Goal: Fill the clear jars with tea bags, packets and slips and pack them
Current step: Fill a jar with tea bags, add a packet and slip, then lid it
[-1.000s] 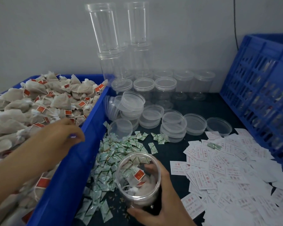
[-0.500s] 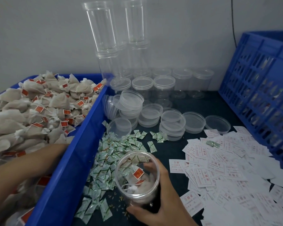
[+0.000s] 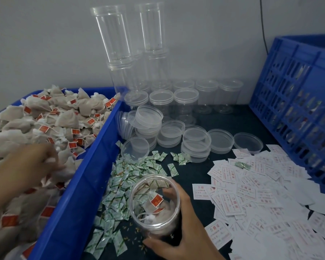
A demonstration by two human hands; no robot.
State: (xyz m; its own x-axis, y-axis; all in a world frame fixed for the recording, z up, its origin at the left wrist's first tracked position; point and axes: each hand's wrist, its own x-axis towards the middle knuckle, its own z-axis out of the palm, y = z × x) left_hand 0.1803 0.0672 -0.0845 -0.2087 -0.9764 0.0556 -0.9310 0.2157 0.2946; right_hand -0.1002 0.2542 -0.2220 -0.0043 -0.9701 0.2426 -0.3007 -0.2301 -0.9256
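Two risks: left hand [image 3: 32, 166] clutching bags [image 3: 64, 121] may drop some beside jar [image 3: 131, 203]; right hand [image 3: 184, 228] gripping it could tip it.

body: one person, two hands in view | left hand [image 3: 34, 162]: bare, bare forearm [image 3: 6, 184] runs to the left frame edge, outline smeared by blur | right hand [image 3: 186, 228]: bare, bare wrist [image 3: 204, 253] runs to the bottom edge, sharp, knuckles and thumb plainly seen
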